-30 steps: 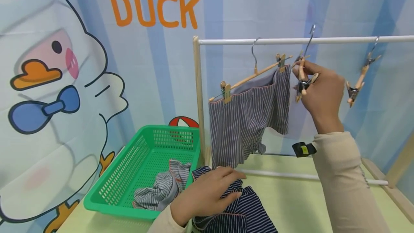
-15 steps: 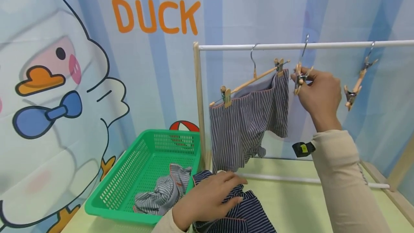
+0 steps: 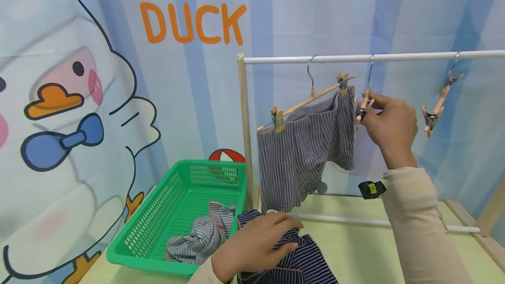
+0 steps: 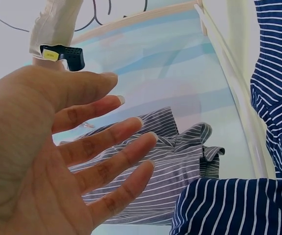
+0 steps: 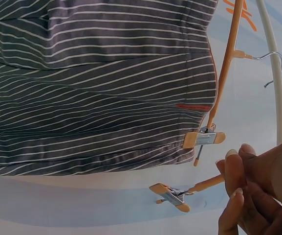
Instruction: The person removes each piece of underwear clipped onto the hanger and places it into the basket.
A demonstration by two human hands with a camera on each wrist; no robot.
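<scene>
My right hand pinches a wooden clip hanger, whose metal hook sits at the white rail in the head view. In the right wrist view, a clip at that hanger's end holds nothing. Left of this hand, grey striped shorts hang from another hanger by two wooden clips. My left hand lies low over navy striped clothing, beside the basket. Its fingers are spread and loosely bent in the left wrist view, gripping nothing.
A green basket with a grey striped garment in it stands at the left. The white rail runs across wooden posts, above a lower bar. A third clip hanger hangs at the right. A duck-print curtain is behind.
My right hand has lowered the hanger, so its hook has come from above the rail down to it. The left hand has stayed over the navy clothing. The head view has shifted slightly.
</scene>
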